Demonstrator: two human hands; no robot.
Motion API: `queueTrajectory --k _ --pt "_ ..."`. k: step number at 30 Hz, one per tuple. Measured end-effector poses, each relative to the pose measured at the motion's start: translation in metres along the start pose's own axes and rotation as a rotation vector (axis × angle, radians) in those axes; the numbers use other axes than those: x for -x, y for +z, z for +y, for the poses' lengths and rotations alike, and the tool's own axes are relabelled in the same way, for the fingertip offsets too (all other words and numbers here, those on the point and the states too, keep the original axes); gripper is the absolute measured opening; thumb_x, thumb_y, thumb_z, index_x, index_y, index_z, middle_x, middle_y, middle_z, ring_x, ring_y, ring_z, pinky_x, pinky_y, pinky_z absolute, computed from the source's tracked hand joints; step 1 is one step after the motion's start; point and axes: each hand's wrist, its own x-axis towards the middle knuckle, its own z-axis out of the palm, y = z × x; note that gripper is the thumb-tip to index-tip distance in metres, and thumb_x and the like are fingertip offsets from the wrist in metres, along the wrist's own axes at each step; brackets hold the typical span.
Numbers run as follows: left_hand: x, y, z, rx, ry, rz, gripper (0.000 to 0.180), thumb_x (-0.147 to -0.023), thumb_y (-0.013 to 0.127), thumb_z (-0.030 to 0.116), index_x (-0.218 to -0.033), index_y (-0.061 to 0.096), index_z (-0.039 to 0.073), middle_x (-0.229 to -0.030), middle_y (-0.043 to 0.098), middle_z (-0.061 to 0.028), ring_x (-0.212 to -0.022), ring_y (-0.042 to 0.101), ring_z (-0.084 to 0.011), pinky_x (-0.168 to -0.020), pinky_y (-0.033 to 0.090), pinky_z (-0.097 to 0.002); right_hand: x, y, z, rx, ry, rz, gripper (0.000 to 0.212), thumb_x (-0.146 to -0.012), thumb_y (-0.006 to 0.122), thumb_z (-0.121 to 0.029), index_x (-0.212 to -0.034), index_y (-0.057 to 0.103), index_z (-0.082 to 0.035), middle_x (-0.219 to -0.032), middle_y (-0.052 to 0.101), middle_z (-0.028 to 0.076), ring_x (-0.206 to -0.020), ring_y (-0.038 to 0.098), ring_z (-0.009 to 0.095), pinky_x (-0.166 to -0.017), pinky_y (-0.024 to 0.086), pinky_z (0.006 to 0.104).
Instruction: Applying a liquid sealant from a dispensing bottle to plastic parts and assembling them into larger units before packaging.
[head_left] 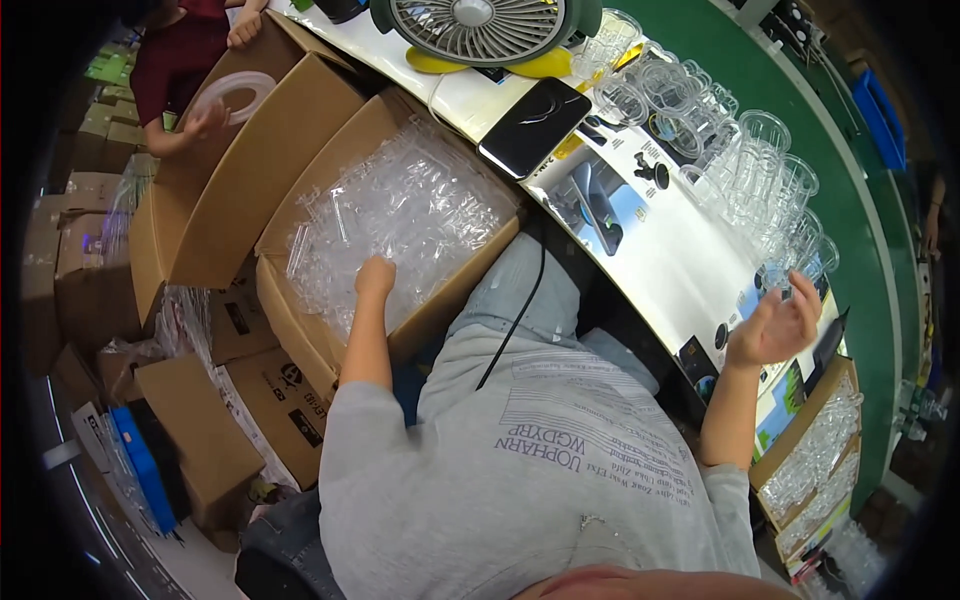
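My left hand (376, 277) is down in an open cardboard box (440, 311) at the left, against a heap of small clear plastic parts (420, 200). Its fingers look curled, and whatever they hold cannot be made out. Over the right end of the white table (640, 240), my right hand (778, 325) is raised with fingers apart. Nothing is plainly held in it. Its fingertips are close to the nearest of several clear plastic cup-shaped pieces (765, 190), which stand in a long cluster along the table's far edge.
A green fan (475, 25) and a black phone (535, 125) are on the table. At the right sits a divided carton (810, 460) of clear parts. Another person (185, 70) holds a translucent ring (240, 90) behind a tall box flap. Closed cartons (270, 400) lie left.
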Motion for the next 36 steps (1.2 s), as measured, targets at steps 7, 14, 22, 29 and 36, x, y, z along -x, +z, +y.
queueTrajectory --k 7,14,22,29,36 --pt "-0.037 0.046 -0.033 0.245 0.133 0.233 0.041 -0.073 0.065 0.037 -0.085 0.062 -0.003 -0.085 0.063 -0.0206 -0.079 0.061 -0.0346 -0.071 0.047 -0.0414 0.008 0.024 -0.077 -0.334 0.084 -0.321 0.020 -0.082 0.058 -0.010 -0.098 0.046 -0.005 -0.084 0.055 0.015 -0.068 0.048 0.020 -0.058 0.039 0.0317" --pt "0.013 -0.043 -0.005 0.580 0.318 0.136 0.026 -0.072 0.071 0.022 -0.073 0.059 -0.001 -0.062 0.057 -0.0106 -0.056 0.053 -0.0226 -0.055 0.042 -0.0329 0.040 0.136 -0.094 -0.654 0.641 -0.898 0.020 -0.071 0.054 0.007 -0.088 0.061 -0.002 -0.084 0.061 0.009 -0.075 0.059 0.020 -0.068 0.047 0.0278" --pt "0.085 -0.089 0.072 0.457 0.707 0.054 0.013 -0.077 0.066 0.011 -0.080 0.061 -0.001 -0.073 0.061 -0.0120 -0.064 0.058 -0.0167 -0.059 0.045 -0.0277 0.088 0.237 -0.097 -0.450 0.356 -1.035 0.039 -0.072 0.062 -0.004 -0.110 0.056 -0.008 -0.107 0.056 0.011 -0.098 0.056 0.028 -0.078 0.047 0.0348" --pt "0.054 -0.072 0.056 1.324 0.537 -0.541 0.014 -0.084 0.057 0.011 -0.087 0.063 -0.002 -0.083 0.064 -0.0047 -0.072 0.059 -0.0114 -0.066 0.048 -0.0252 0.126 0.252 -0.078 -0.429 0.509 -1.099 0.029 -0.069 0.064 -0.005 -0.098 0.062 -0.009 -0.096 0.061 0.007 -0.087 0.061 0.028 -0.074 0.049 0.0344" --pt "-0.027 -0.051 0.024 0.565 0.645 0.426 0.013 -0.079 0.060 0.010 -0.091 0.063 0.005 -0.093 0.064 -0.0091 -0.068 0.061 -0.0235 -0.065 0.049 -0.0310 0.099 0.251 -0.092 -0.521 0.289 -0.811 0.021 -0.070 0.060 0.001 -0.090 0.062 -0.005 -0.095 0.063 0.007 -0.073 0.062 0.021 -0.063 0.049 0.0289"
